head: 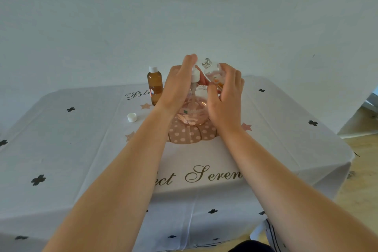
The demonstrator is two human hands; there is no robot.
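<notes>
At the centre of the tablecloth [81, 149], a left hand [177, 86] presses straight fingers on the pump bottle [193, 112]. The right hand [225, 92] grips a tilted small bottle [212, 71] alongside. Misalignment risks a spill.

Head-worn view, downward, near table [61, 149]
</notes>
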